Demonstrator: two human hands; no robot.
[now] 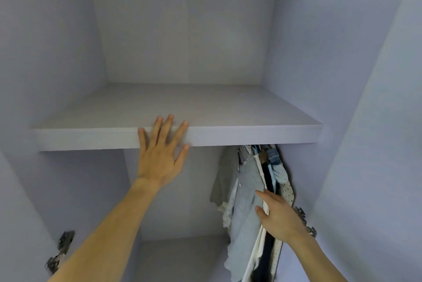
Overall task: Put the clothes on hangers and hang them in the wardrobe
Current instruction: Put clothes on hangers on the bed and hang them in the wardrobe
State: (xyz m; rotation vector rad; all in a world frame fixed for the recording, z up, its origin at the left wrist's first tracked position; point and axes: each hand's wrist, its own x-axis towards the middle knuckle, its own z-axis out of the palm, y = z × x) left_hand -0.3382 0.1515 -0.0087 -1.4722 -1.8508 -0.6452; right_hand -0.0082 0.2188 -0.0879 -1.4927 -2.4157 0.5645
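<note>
I am looking into an open pale grey wardrobe. A shelf (pixel 239 135) crosses it at mid height. My left hand (pixel 159 158) is raised in front of the shelf's front edge with its fingers straight and spread, holding nothing. Below the shelf on the right hang several clothes (pixel 246 190), bunched together: a grey garment, a light blue-grey one, a dark one, a denim piece and a dotted one. My right hand (pixel 278 217) reaches to them with straight fingers that touch the light blue-grey garment. The rail and the hangers' hooks are hidden behind the shelf.
Door hinges show at the lower left (pixel 60 252) and at the lower right (pixel 306 220) of the wardrobe frame. The right door panel (pixel 376 144) stands open beside my right arm. The space under the shelf to the left of the clothes holds nothing.
</note>
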